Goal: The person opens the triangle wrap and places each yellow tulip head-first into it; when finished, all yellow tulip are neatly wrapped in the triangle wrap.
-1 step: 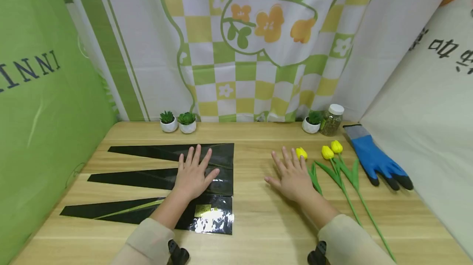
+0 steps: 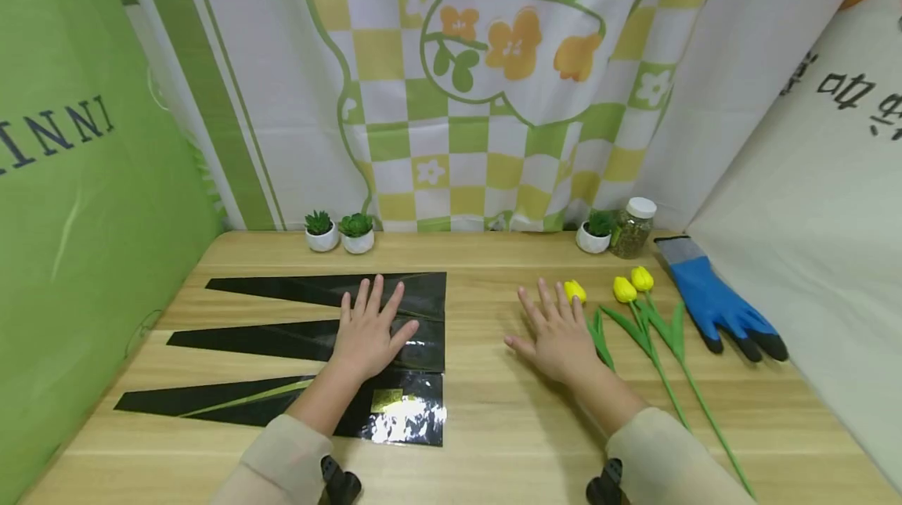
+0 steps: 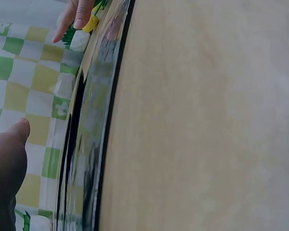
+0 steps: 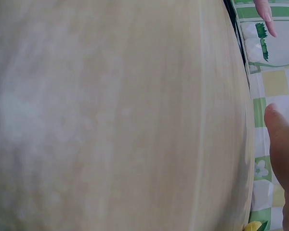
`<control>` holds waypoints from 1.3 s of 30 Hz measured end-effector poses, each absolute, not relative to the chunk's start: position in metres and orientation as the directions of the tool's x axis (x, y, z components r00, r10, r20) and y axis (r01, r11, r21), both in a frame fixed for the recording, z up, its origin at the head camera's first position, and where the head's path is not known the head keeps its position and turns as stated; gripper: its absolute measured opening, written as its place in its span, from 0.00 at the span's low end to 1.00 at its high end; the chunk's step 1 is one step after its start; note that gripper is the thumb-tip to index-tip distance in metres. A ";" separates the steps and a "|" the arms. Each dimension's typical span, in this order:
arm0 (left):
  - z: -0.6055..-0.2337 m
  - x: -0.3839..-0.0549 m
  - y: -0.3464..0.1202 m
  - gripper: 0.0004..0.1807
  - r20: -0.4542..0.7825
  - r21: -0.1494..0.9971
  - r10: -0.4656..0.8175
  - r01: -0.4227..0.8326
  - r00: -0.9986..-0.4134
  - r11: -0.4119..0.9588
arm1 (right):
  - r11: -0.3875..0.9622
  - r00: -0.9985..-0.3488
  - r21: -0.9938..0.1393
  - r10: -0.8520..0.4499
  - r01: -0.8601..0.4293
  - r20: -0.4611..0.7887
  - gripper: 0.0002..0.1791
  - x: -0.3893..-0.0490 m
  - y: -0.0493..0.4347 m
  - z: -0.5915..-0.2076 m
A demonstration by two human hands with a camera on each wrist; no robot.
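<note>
My left hand, fingers spread, is over three black plastic flower sleeves that taper to the left. It overlaps the far sleeve and the middle sleeve, while its wrist crosses the near sleeve. The right hand is also spread, beside a yellow tulip whose lower stem is hidden behind that hand and forearm. Two more tulips lie to its right with long green stems. Neither hand holds anything. Each wrist view shows its own hand's thumb at the side.
A blue work glove with black fingertips lies at the far right. Along the back stand a jar with a white lid, a potted succulent and two more potted succulents. Behind them hangs a checked curtain.
</note>
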State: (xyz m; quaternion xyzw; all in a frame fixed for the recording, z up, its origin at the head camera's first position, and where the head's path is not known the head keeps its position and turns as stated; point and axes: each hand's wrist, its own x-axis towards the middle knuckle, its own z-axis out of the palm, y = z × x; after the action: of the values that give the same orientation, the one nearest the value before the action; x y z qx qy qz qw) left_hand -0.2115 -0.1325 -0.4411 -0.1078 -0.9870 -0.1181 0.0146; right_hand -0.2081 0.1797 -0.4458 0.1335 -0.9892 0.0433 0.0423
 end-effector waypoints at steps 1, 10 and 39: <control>-0.441 -0.211 -0.132 0.41 0.051 0.228 0.209 0.215 -0.977 0.950 | 0.961 -0.961 -0.077 -0.259 -0.267 0.094 0.47 -0.208 0.180 -0.446; -0.442 -0.216 -0.132 0.39 0.050 0.270 0.233 0.238 -0.971 0.933 | 0.954 -0.965 -0.164 -0.235 -0.253 0.120 0.44 -0.206 0.181 -0.437; -0.468 -0.281 -0.129 0.17 0.117 0.643 0.140 0.182 -0.983 0.744 | 0.833 -0.986 -0.552 -0.060 0.036 -0.155 0.34 -0.136 0.289 -0.419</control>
State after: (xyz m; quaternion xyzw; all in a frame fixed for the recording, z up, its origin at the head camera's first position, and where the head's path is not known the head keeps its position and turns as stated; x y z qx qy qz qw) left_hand -0.2811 -0.1295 -0.4685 -0.0862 -0.9332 -0.3474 0.0306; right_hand -0.1358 0.2893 -0.4189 0.0064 -0.9536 0.2891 -0.0834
